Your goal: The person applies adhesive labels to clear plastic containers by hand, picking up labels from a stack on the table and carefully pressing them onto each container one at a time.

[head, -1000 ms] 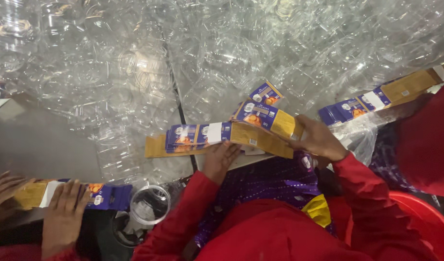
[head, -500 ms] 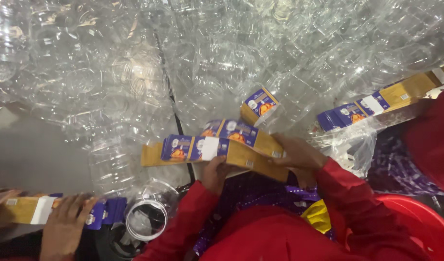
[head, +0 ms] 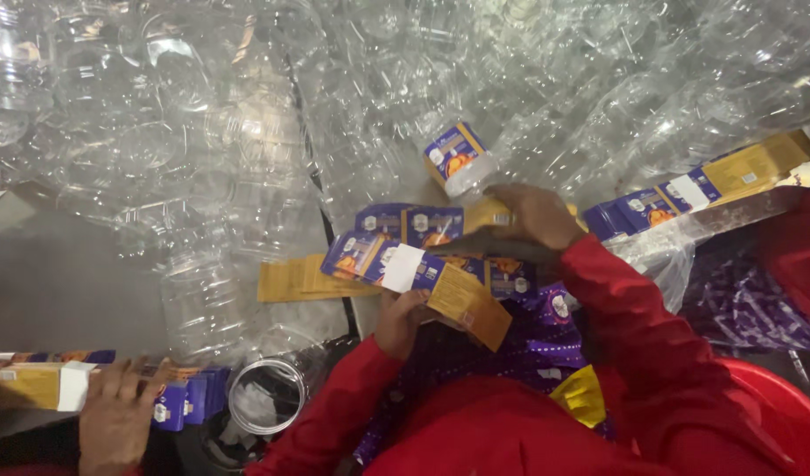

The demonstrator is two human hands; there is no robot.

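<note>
Fingers point(head: 420, 302) of the left hand point(head: 403, 319), low in the middle of the head view, are curled together and clamped on the near edge of a long yellow and blue label strip point(head: 418, 278), which slants from the centre down to the right. Just above it, the right hand point(head: 530, 214) lies palm down with its fingers together, pressing on a stack of similar labels point(head: 422, 225) at the centre of the frame; whether it grips any of them cannot be told. Both arms wear red sleeves point(head: 638, 326). One labelled clear jar point(head: 459, 159) lies on its side just above the right hand, at the edge of a large heap of clear plastic jars point(head: 202, 132) that fills the upper half. More label strips point(head: 696, 185) lie at the right edge. At the lower left, another person's hand point(head: 114, 414) rests on a further label strip point(head: 43, 383), beside an open clear jar point(head: 265, 397).
</note>
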